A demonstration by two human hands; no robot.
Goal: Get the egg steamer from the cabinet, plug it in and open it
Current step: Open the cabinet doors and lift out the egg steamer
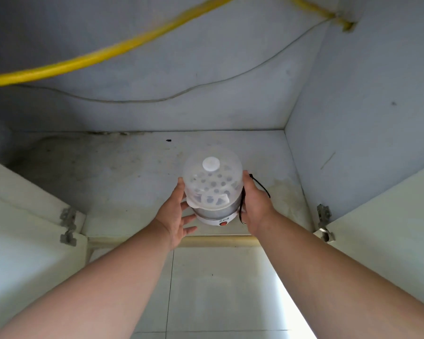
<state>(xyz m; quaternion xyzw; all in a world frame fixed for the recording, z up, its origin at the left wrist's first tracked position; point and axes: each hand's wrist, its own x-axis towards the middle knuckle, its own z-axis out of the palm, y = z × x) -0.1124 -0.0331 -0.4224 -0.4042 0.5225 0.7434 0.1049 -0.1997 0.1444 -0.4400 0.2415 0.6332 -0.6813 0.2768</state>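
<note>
Overhead, the cabinet (353, 99) gapes wide, both doors swung out to the sides, its stained shelf (96, 172) bare around the one appliance. A yellow hose (96, 55) and a thin grey wire (206, 88) sag across the back wall, well above. Near the shelf's front lip stands the egg steamer (213, 189), upright, lid on. The left hand (175, 216) and right hand (253, 204) clasp its sides, the right pinning the black cord (241, 206) against it.
</note>
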